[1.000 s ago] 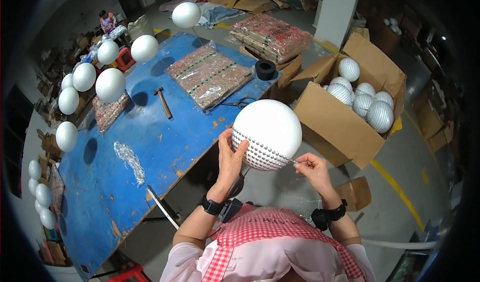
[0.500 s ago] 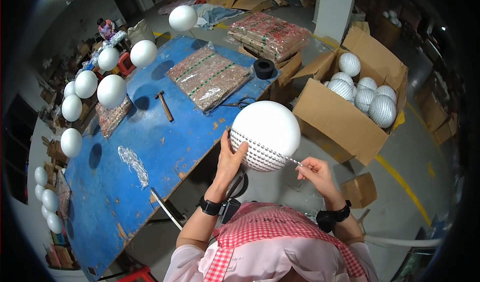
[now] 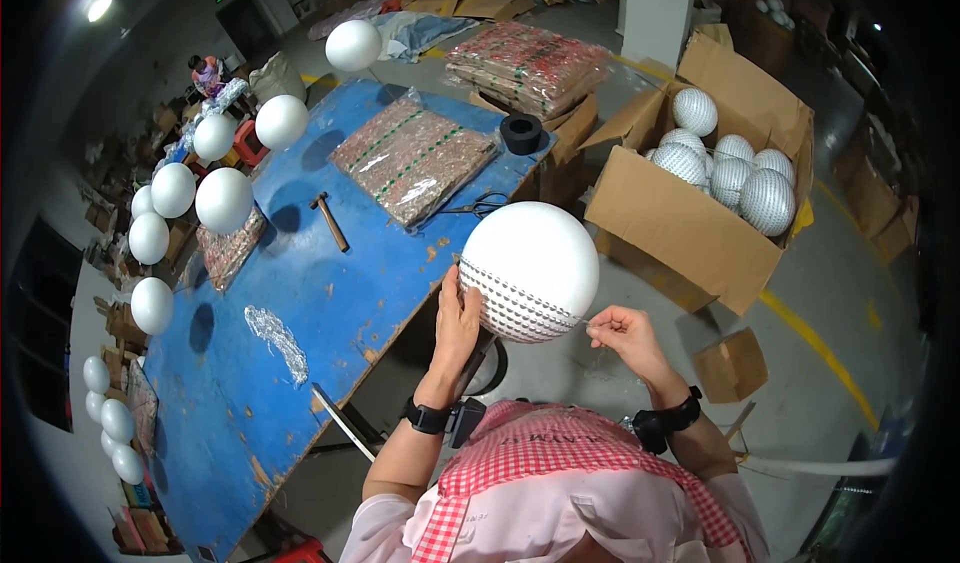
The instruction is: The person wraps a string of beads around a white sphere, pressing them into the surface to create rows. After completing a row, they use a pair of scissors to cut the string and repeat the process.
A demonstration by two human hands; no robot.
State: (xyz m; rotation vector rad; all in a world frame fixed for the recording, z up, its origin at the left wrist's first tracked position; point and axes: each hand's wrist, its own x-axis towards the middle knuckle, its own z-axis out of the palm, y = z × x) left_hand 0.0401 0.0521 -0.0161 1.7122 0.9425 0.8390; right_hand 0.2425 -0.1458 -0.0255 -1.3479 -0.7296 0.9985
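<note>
A large white ball (image 3: 535,253) sits in front of me, its lower part wrapped in rows of a silvery bead string (image 3: 520,306). My left hand (image 3: 457,328) holds the ball's left side, thumb and fingers pointing up along it. At the lower right of the ball, my right hand (image 3: 622,335) pinches the end of the bead string between thumb and fingertips, just off the surface. What supports the ball from below is hidden. On the blue table (image 3: 330,333) to my left lies a loose bundle of silvery strands (image 3: 277,345).
A hammer (image 3: 329,222), scissors (image 3: 478,205), a black tape roll (image 3: 521,134) and a plastic-wrapped pack (image 3: 415,158) lie on the table. Several plain white balls (image 3: 224,201) stand along its far side. An open carton (image 3: 680,228) at right holds bead-covered balls (image 3: 767,202). Another person (image 3: 208,77) is far left.
My right hand has drawn closer to the ball, and the bead string now lies nearer its surface. My left hand stays on the ball's left side, its thumb shifted slightly. The view has tilted slightly.
</note>
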